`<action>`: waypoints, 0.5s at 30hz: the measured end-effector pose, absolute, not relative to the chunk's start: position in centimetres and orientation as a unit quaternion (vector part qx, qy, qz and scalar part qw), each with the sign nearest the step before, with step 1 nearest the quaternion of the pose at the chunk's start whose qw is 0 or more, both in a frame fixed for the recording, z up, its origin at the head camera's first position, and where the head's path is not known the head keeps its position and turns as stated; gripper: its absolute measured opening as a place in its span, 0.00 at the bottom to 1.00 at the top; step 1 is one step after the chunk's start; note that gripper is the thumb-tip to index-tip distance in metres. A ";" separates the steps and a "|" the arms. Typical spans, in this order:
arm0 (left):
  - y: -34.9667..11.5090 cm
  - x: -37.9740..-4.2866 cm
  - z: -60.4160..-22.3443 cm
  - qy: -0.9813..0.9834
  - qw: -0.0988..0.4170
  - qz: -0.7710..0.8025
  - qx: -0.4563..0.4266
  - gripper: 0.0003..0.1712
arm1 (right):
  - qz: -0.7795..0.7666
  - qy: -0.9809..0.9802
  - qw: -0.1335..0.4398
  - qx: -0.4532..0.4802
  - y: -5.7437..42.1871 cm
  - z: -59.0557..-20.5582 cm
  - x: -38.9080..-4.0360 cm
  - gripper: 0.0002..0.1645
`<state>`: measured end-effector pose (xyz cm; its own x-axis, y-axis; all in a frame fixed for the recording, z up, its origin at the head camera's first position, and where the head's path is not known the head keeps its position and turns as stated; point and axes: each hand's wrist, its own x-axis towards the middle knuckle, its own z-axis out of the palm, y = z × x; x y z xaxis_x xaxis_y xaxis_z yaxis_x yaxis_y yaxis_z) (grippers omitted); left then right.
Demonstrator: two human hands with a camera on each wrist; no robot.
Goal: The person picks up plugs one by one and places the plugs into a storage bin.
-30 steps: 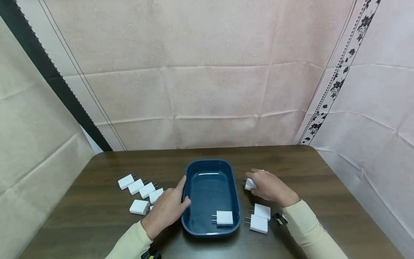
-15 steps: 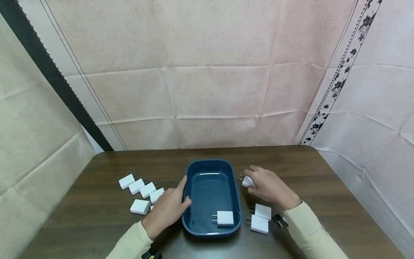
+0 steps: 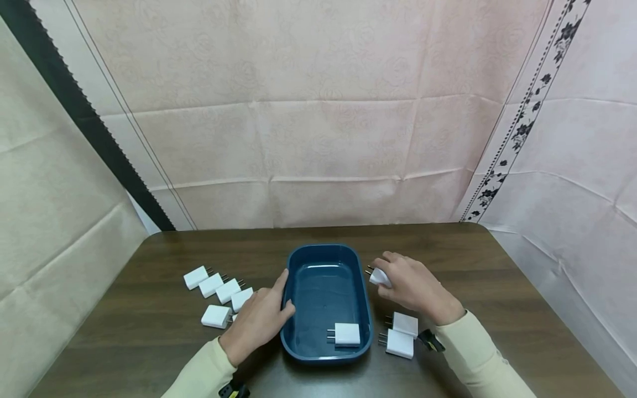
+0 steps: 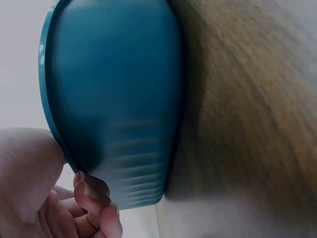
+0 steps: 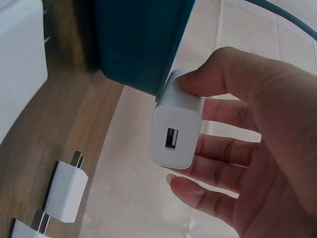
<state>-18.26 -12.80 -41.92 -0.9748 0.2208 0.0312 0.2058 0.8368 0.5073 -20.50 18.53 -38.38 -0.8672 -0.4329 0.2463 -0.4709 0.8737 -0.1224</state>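
My left hand (image 3: 259,320) holds the left side of a blue plastic tray (image 3: 323,287), thumb over the rim; in the left wrist view its fingertips (image 4: 91,193) lie curled against the outer wall. One white USB charger (image 3: 346,335) lies inside the tray, prongs to the left. Right of the tray, my right hand (image 3: 408,282) pinches another white charger (image 5: 176,129) between thumb and fingers, its USB port facing the right wrist camera and its prongs pointing toward the tray. Two chargers (image 3: 402,334) lie on the table nearer me, below that hand.
Several white chargers (image 3: 216,317) lie left of the tray, one partly hidden by my left hand. More chargers (image 5: 67,191) show low in the right wrist view. The brown wooden table (image 3: 149,331) ends at a pale cloth backdrop (image 3: 323,138).
My right hand has lifted the charger and shifted it slightly left toward the tray, its prongs tipping up. The left hand and tray stay in place.
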 end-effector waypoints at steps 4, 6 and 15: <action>-12.8 -18.3 -41.8 0.959 0.014 0.261 0.111 0.40 | 0.087 -0.961 0.111 0.239 18.3 -38.1 -20.3 0.24; -12.8 -18.3 -41.8 0.959 0.013 0.262 0.111 0.40 | 0.085 -0.959 0.114 0.244 18.1 -37.9 -20.1 0.25; -12.8 -18.2 -41.8 0.957 0.012 0.265 0.116 0.39 | 0.081 -0.951 0.134 0.268 17.3 -37.2 -19.3 0.24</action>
<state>-18.21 -12.82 -41.84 -0.9729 0.2282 0.0377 0.2151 0.8326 0.5103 -19.29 17.34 -37.16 -0.8211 -0.4873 0.2973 -0.5305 0.8437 -0.0821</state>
